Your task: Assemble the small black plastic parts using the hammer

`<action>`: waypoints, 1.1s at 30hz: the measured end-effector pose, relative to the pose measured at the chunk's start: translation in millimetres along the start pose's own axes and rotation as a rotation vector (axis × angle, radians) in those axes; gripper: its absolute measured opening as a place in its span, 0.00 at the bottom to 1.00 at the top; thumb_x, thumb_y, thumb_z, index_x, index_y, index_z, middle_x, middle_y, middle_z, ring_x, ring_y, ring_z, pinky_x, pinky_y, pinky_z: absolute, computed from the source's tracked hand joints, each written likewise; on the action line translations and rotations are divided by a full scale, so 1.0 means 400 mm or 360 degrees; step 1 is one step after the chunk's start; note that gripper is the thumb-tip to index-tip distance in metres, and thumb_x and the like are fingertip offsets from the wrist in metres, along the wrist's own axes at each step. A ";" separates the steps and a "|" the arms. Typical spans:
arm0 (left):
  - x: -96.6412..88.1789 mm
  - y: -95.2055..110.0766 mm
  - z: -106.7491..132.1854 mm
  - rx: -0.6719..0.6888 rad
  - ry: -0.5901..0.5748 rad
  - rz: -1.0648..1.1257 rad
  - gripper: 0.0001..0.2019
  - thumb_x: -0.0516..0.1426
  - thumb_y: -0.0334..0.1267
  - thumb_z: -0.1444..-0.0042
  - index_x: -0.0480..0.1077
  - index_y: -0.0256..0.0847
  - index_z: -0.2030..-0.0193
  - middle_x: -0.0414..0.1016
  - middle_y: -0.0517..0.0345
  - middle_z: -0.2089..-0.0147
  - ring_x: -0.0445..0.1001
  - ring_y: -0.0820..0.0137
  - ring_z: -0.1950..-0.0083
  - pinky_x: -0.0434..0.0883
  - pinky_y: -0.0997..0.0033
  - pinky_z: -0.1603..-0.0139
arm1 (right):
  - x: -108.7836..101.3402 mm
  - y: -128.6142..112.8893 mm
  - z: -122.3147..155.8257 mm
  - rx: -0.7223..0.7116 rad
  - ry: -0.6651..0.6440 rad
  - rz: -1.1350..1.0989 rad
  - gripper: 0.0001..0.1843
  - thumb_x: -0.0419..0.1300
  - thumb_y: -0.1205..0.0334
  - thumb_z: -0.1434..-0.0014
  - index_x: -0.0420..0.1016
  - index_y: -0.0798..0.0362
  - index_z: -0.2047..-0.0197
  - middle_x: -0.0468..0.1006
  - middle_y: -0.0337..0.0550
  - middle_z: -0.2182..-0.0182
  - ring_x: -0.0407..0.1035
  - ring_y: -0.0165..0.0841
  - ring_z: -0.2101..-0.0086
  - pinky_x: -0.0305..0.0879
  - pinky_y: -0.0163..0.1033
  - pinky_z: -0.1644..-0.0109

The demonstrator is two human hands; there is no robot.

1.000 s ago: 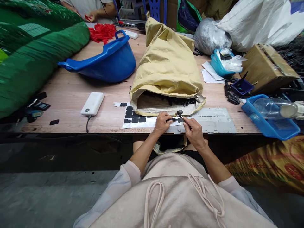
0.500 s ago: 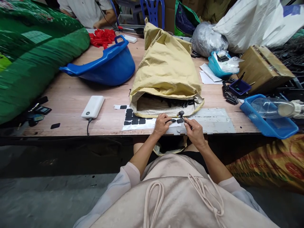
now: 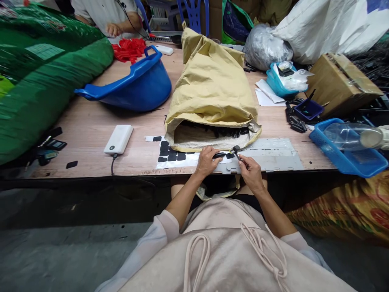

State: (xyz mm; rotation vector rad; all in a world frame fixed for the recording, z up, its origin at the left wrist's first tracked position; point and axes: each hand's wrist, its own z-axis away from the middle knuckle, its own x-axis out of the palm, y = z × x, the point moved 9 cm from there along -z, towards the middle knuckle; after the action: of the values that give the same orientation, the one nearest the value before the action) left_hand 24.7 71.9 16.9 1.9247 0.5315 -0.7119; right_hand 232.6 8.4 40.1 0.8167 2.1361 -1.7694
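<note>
Brown paper sack (image 3: 212,93) lies on the table (image 3: 91,121) with its mouth toward the person, likely to keep its black contents within reach; a sheet (image 3: 173,156) of black pads lies just beside it. At the near edge the left hand (image 3: 207,160) is closed on a small black part (image 3: 219,155), apparently steadying it. The right hand (image 3: 251,172) pinches a thin tool (image 3: 236,149), whose head meets the part.

We cannot identify the small black piece (image 3: 219,155) in the left hand (image 3: 207,161) or the round-headed tool (image 3: 236,149) in the right hand (image 3: 251,172). At eleven o'clock the top edge crops a co-worker (image 3: 105,14); the paper sack (image 3: 212,81) at twelve hides most of its contents.
</note>
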 end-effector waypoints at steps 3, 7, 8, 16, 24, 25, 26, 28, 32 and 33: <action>0.002 0.000 0.000 -0.0008 -0.0043 0.0009 0.07 0.66 0.34 0.40 0.78 0.44 0.55 0.77 0.55 0.57 0.72 0.60 0.51 0.71 0.57 0.45 | 0.003 -0.001 0.004 -0.0007 -0.0012 0.0002 0.18 0.58 0.57 0.35 0.84 0.51 0.48 0.81 0.44 0.63 0.72 0.34 0.66 0.73 0.42 0.56; -0.001 -0.004 0.001 -0.0019 -0.0012 0.0021 0.04 0.63 0.34 0.37 0.78 0.43 0.56 0.76 0.54 0.57 0.72 0.60 0.52 0.70 0.57 0.45 | 0.006 0.000 0.004 -0.0002 -0.0014 -0.0004 0.18 0.58 0.57 0.35 0.84 0.51 0.47 0.81 0.45 0.63 0.72 0.35 0.66 0.73 0.42 0.57; -0.001 -0.004 0.002 -0.0019 -0.0002 0.0028 0.04 0.63 0.34 0.37 0.79 0.43 0.56 0.76 0.54 0.57 0.72 0.60 0.52 0.70 0.57 0.46 | 0.007 0.002 0.003 0.0007 -0.0015 -0.0009 0.18 0.58 0.57 0.35 0.84 0.51 0.47 0.81 0.45 0.62 0.73 0.35 0.65 0.73 0.42 0.58; 0.000 -0.008 0.004 -0.0026 0.0012 0.0065 0.07 0.62 0.34 0.37 0.81 0.44 0.54 0.74 0.53 0.57 0.71 0.61 0.52 0.71 0.57 0.46 | 0.006 0.024 -0.002 0.0084 0.0015 -0.0088 0.19 0.58 0.55 0.36 0.84 0.52 0.48 0.84 0.47 0.59 0.75 0.36 0.63 0.73 0.43 0.57; 0.006 -0.008 0.003 -0.0002 0.0016 0.0028 0.08 0.60 0.36 0.33 0.80 0.43 0.51 0.75 0.53 0.58 0.72 0.61 0.53 0.70 0.59 0.46 | 0.009 0.018 -0.002 0.0065 -0.0002 -0.0062 0.18 0.57 0.56 0.35 0.83 0.52 0.48 0.84 0.48 0.57 0.76 0.36 0.62 0.74 0.43 0.57; 0.007 -0.008 0.003 -0.0002 0.0018 0.0031 0.08 0.60 0.36 0.33 0.80 0.43 0.51 0.75 0.53 0.58 0.72 0.61 0.52 0.70 0.59 0.46 | 0.009 0.018 -0.003 0.0060 -0.0002 -0.0056 0.18 0.57 0.56 0.35 0.83 0.52 0.48 0.84 0.48 0.58 0.76 0.36 0.62 0.75 0.43 0.57; 0.007 -0.008 0.002 -0.0005 0.0018 0.0036 0.08 0.60 0.35 0.32 0.80 0.43 0.51 0.75 0.53 0.58 0.72 0.61 0.52 0.70 0.59 0.46 | 0.009 0.017 -0.003 0.0055 -0.0001 -0.0049 0.18 0.58 0.56 0.35 0.83 0.52 0.48 0.84 0.48 0.58 0.76 0.36 0.62 0.75 0.43 0.57; 0.008 -0.009 0.001 -0.0016 0.0021 0.0048 0.07 0.60 0.35 0.32 0.80 0.43 0.52 0.76 0.54 0.58 0.72 0.61 0.53 0.70 0.59 0.46 | 0.009 0.016 -0.004 0.0045 -0.0003 -0.0035 0.17 0.58 0.57 0.35 0.83 0.52 0.49 0.84 0.48 0.58 0.76 0.36 0.62 0.75 0.43 0.56; 0.008 -0.010 0.000 -0.0026 0.0038 0.0064 0.08 0.59 0.35 0.32 0.80 0.43 0.53 0.74 0.53 0.59 0.71 0.62 0.53 0.71 0.59 0.47 | 0.009 0.014 -0.005 0.0025 -0.0009 -0.0008 0.17 0.57 0.56 0.35 0.83 0.52 0.48 0.84 0.48 0.59 0.76 0.37 0.61 0.75 0.44 0.55; 0.008 -0.010 0.000 -0.0026 0.0041 0.0066 0.08 0.59 0.35 0.32 0.81 0.43 0.53 0.74 0.53 0.59 0.71 0.61 0.53 0.71 0.59 0.47 | 0.009 0.012 -0.005 0.0017 -0.0013 0.0003 0.17 0.57 0.56 0.35 0.83 0.51 0.48 0.83 0.48 0.59 0.76 0.37 0.61 0.75 0.44 0.55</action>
State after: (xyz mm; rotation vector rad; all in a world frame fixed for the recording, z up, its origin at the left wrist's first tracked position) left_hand 24.5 73.8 12.0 1.9263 0.5103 -0.6553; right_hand 232.7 11.9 34.7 0.8126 2.1218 -1.7816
